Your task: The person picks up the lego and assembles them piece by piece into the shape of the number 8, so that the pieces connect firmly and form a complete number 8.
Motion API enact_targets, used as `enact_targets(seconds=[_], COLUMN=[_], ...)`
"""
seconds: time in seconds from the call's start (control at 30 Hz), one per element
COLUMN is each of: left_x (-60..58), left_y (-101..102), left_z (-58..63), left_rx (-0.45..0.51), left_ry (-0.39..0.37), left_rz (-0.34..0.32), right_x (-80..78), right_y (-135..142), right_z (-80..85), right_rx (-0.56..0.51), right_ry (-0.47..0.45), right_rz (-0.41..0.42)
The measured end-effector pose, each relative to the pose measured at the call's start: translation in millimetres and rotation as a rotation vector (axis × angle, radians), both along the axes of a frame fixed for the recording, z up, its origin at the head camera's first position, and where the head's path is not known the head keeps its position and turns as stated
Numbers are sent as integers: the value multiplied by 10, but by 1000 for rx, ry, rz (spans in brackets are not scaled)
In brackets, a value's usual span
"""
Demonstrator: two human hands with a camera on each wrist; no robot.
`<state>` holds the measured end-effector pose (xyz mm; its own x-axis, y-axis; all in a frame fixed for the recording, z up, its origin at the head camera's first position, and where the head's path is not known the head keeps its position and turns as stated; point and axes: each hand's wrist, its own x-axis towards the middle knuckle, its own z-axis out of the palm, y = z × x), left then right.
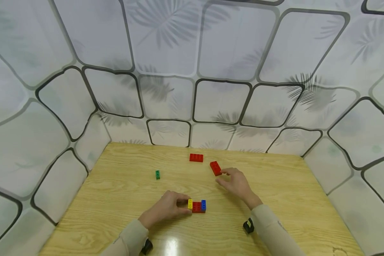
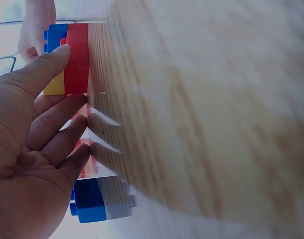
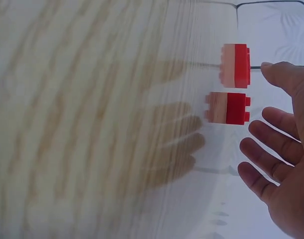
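A red toy brick (image 1: pixel 197 207) lies near the middle of the table, with a yellow brick (image 1: pixel 190 204) on its left end and a blue brick (image 1: pixel 203 204) on its right end. My left hand (image 1: pixel 169 208) pinches this stack at the yellow end; in the left wrist view its thumb lies along the side of the stack (image 2: pixel 77 57). Farther off, my right hand (image 1: pixel 237 183) reaches toward a tilted red brick (image 1: pixel 216 168), fingers spread in the right wrist view. Whether its fingertips touch that brick, I cannot tell.
Behind the tilted one lies another red brick (image 1: pixel 196 158), near the table's back edge. A small green brick (image 1: pixel 158 174) is at the left. Patterned cloth walls (image 1: pixel 166 103) enclose the wooden table (image 1: pixel 121 185) at the back and sides.
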<state>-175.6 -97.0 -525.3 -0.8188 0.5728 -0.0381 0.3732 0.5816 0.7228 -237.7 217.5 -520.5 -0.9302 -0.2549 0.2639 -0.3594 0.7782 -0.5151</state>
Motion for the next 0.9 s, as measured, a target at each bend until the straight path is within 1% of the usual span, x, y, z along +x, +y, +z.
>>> enact_targets(seconds=[0.23, 0.37, 0.5, 0.7, 0.9], left_x=[17, 27, 29, 29, 34], left_y=[4, 3, -1, -1, 0], left_z=[28, 37, 43, 63, 77], left_rx=[10, 11, 7, 7, 9], left_ry=[-36, -42, -50, -65, -49], left_rz=[9, 13, 14, 16, 6], right_x=[-22, -44, -76, -110, -142], right_y=[7, -2, -9, -25, -49], right_z=[31, 27, -1, -32, -45], right_rx=[-36, -27, -8, 1, 17], right_ry=[-73, -103, -114, -102, -124], right_rz=[-38, -63, -82, -95, -114])
